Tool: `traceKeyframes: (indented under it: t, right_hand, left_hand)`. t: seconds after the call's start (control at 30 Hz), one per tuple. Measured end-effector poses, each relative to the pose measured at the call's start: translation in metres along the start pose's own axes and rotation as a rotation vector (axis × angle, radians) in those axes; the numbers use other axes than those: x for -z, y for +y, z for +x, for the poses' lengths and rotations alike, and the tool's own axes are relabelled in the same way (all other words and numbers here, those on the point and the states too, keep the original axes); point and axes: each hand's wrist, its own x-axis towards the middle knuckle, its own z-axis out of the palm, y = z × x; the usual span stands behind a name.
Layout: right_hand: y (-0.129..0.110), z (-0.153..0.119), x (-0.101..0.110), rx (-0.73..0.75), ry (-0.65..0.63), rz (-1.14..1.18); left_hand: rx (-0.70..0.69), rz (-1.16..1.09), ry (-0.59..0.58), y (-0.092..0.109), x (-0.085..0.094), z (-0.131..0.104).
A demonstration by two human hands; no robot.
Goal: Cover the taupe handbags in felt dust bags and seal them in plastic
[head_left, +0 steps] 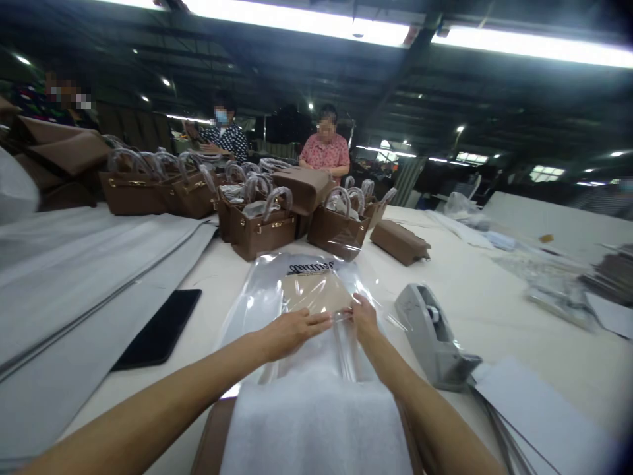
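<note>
One left hand (293,328) is resting its nearly straight, close-set fingers on a clear plastic bag (262,297); the right hand (364,318) is bending its fingers over the bag just beside the left fingertips; whether either one is gripping the film, I cannot tell. The bag is lying mid-table between the forearms, with a beige panel (314,293) showing under the film and black lettering (311,267) at its far end; a white soft sheet (316,425) is covering a brown piece (212,439) at the near edge; a grey tape dispenser (428,336) is standing to the right; a black flat pad (158,333) is lying to the left; brown handbags (264,234) are standing farther off, and a person in a pink patterned shirt (324,153) is standing beyond them.
</note>
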Motion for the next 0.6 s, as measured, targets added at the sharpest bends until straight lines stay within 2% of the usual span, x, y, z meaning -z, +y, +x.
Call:
traceKeyframes:
  t: [0.1, 0.17, 0.27, 0.37, 0.43, 0.5, 0.53, 0.6]
  right_hand:
    - [-0.005, -0.026, 0.01, 0.058, 0.016, -0.087]
    - [-0.011, -0.054, 0.031, 0.112, -0.016, -0.193]
    - [-0.023, -0.107, 0.09, 0.21, -0.029, -0.419]
    - [-0.031, -0.147, 0.172, 0.318, 0.175, -0.677]
    - [-0.029, -0.154, 0.223, 0.338, 0.286, -0.853]
    - [-0.02, -0.147, 0.259, 0.305, 0.358, -1.012]
    - [-0.014, -0.141, 0.269, 0.274, 0.387, -1.08]
    - [-0.002, -0.127, 0.278, 0.203, 0.437, -1.193]
  left_hand:
    - [0.026, -0.067, 0.047, -0.001, -0.013, 0.001]
    - [0.028, -0.126, 0.064, -0.004, -0.019, 0.0]
    - [-0.022, -0.231, 0.095, -0.008, -0.023, -0.006]
    - [-0.054, -0.319, 0.105, -0.006, -0.018, -0.017]
    - [-0.049, -0.36, 0.115, -0.003, -0.013, -0.024]
    - [-0.003, -0.374, 0.148, -0.002, -0.01, -0.031]
    - [0.031, -0.371, 0.171, -0.003, -0.009, -0.034]
    - [0.102, -0.353, 0.238, -0.005, -0.008, -0.043]
